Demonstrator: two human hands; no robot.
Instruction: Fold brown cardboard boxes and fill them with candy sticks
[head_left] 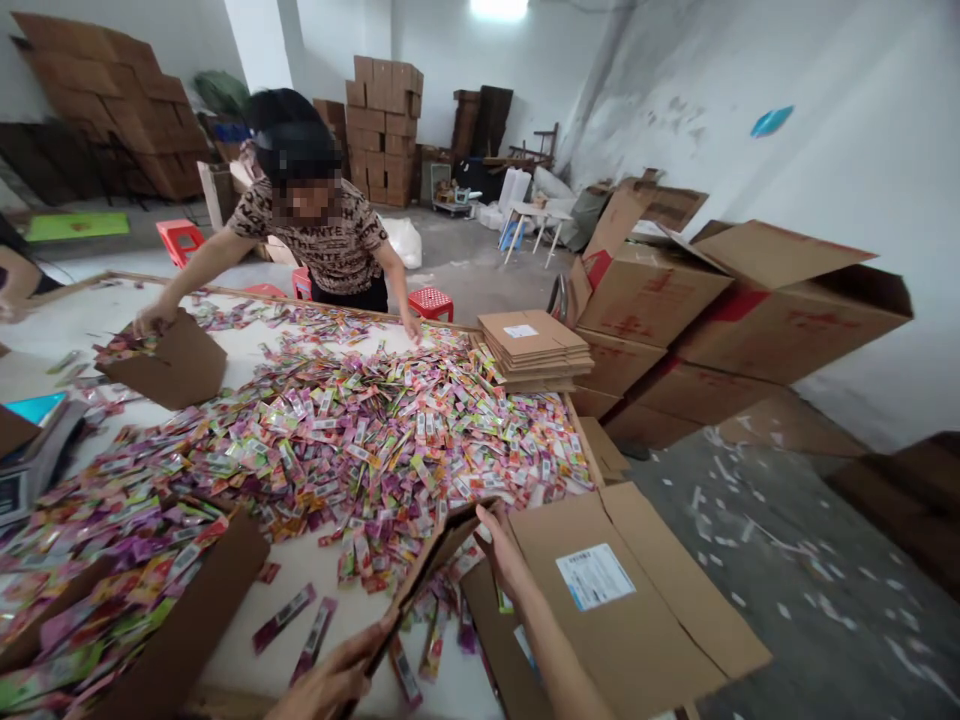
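Between my two hands a flattened cardboard box (431, 560) is held on edge above the table. The fingers of my left hand (337, 672) wrap round its near lower end. My right hand (501, 550) grips its far upper corner. Just right of it lie flat cardboard boxes with a white shipping label (596, 577), partly under my right forearm. To the left stands an open carton (199, 610) filled with small colourful packets. A wide heap of the same packets (360, 420) spreads over the white tabletop (289, 575).
Across the table a co-worker (307, 240) reaches into a packet-filled carton (180, 365). A stack of flat boxes (532, 345) lies at the far right corner. Large cartons (660, 290) stand right of the table. A device resembling a scale (37, 460) sits at left. Another person's arm (19, 275) shows there.
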